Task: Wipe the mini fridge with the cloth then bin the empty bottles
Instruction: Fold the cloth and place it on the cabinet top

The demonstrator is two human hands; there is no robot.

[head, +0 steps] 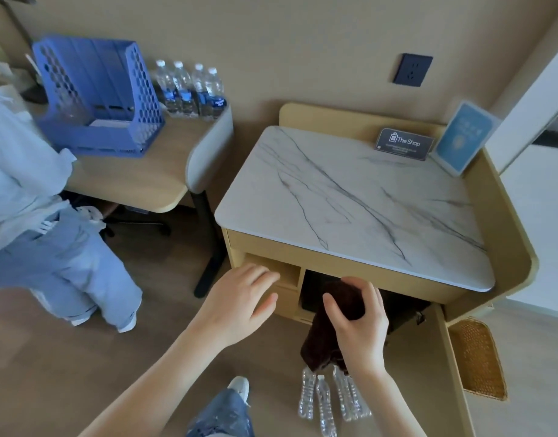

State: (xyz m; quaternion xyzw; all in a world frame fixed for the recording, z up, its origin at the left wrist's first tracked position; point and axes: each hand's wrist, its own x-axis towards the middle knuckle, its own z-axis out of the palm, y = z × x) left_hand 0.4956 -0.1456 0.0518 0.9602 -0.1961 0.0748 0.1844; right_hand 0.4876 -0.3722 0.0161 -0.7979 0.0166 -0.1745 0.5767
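A dark brown cloth [325, 339] hangs from my right hand [359, 326], which grips its bunched top in front of the black mini fridge [312, 294]. The fridge sits in the cabinet's lower opening under the marble top [350, 197], mostly hidden by the hand and cloth. My left hand [236, 307] hovers with fingers spread by the small wooden cubby [277, 269] to the fridge's left, holding nothing. Several crushed empty clear bottles [328, 402] lie on the floor below the cloth.
The cabinet's wooden door [451, 357] swings open on the right, with a wicker basket [478, 357] beyond it. Another person in blue [35, 216] stands at left by a desk [139, 178] holding a blue file rack [98, 93] and several full water bottles [192, 89]. Two signs [404, 143] stand on the marble.
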